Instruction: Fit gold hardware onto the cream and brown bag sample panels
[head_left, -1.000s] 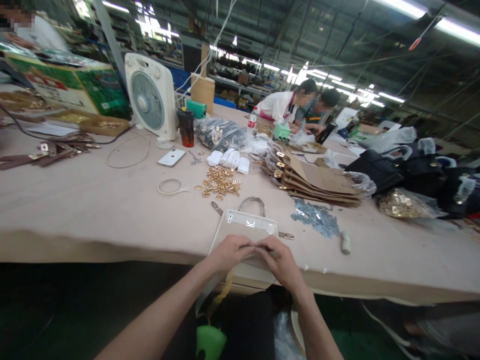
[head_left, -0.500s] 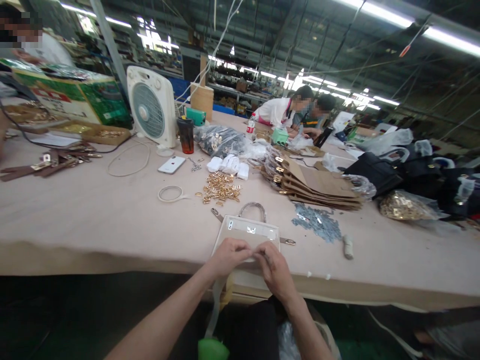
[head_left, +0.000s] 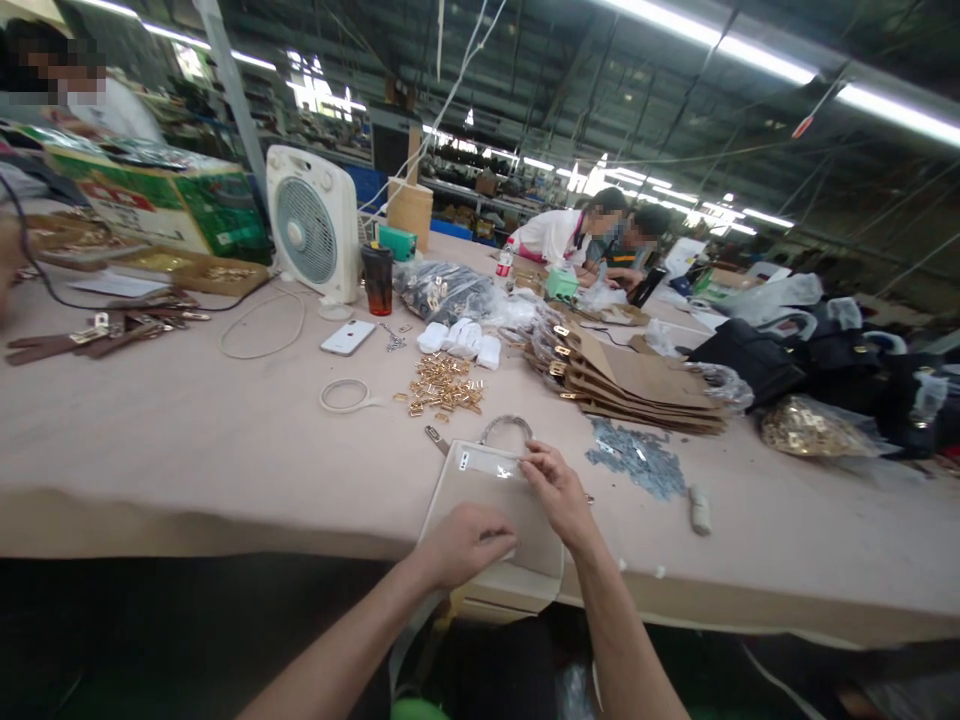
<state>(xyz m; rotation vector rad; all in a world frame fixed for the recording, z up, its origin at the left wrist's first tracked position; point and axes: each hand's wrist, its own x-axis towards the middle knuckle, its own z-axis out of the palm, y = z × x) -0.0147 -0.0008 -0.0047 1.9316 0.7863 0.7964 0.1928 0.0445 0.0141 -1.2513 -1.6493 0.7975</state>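
Observation:
A beige handbag (head_left: 480, 490) lies at the table's front edge, its wrapped handle (head_left: 507, 420) pointing away from me. Small shiny metal pieces sit along its upper part. My left hand (head_left: 469, 545) is over the lower part of the bag, fingers curled and thumb pressed against them; whatever is in them is hidden. At the bag's upper right, my right hand (head_left: 553, 485) has its fingertips pinched together close to the metal pieces, and I cannot make out what they hold. A strap with a metal end (head_left: 435, 438) sticks out at the bag's left.
Gold-coloured buckles (head_left: 442, 385) lie in a heap beyond the bag, near a tape roll (head_left: 345, 394) and a phone (head_left: 348, 337). Right of it are grey small pieces (head_left: 637, 458) and stacked brown bag panels (head_left: 637, 375). A fan (head_left: 311, 225) stands behind; co-workers lean over the table.
My hands, together at the bag's lower part before, have moved apart. The right went up to the bag's upper right; the left moved slightly down. More of the bag's front shows.

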